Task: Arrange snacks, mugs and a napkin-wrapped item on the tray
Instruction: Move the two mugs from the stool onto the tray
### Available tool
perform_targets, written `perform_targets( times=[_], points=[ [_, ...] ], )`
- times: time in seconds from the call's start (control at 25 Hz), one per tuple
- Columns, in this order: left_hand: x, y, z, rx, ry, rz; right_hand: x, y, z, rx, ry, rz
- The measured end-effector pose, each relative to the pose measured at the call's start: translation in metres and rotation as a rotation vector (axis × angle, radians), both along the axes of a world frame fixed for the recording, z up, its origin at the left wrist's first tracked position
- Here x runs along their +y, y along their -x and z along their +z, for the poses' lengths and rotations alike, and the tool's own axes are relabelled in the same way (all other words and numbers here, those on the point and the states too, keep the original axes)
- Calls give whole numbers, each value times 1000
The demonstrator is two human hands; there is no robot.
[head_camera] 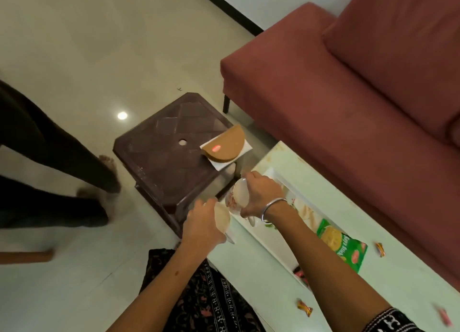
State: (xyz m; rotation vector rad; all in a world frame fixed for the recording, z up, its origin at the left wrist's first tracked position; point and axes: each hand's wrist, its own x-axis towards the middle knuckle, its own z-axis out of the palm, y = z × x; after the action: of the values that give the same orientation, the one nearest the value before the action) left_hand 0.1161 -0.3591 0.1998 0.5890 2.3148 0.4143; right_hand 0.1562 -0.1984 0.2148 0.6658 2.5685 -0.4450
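Two white ceramic mugs are riding in our hands: left hand (199,223) curling round the plain mug (222,218), right hand (256,194) gripping the flower-printed mug (236,194) above the long white tray (278,175). We are judging them rigid, breakable, slick.

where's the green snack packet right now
In the head view the green snack packet lies on the pale table, right of the right forearm, with a wrapped candy just to its right.

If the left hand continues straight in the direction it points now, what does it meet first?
Probably the brown stool just beyond the left hand, which holds a mug; depth is unclear.
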Motion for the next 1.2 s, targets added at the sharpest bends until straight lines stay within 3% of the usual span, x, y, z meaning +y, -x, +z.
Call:
perform_targets(
  times=[0.2, 0.48, 0.72, 1.2],
  points=[
    [54, -83, -28, 7, -53, -39, 59, -96, -26, -2, -55, -26],
    [137, -160, -110, -67, -58, -104, 129, -157, -102, 13, -122, -84],
    [160, -185, -150, -43, -22, -146, 151, -174, -145, -12, -126, -39],
    [157, -196, -162, 47, -18, -186, 148, -183, -167, -45, -70, -11]
  ],
)
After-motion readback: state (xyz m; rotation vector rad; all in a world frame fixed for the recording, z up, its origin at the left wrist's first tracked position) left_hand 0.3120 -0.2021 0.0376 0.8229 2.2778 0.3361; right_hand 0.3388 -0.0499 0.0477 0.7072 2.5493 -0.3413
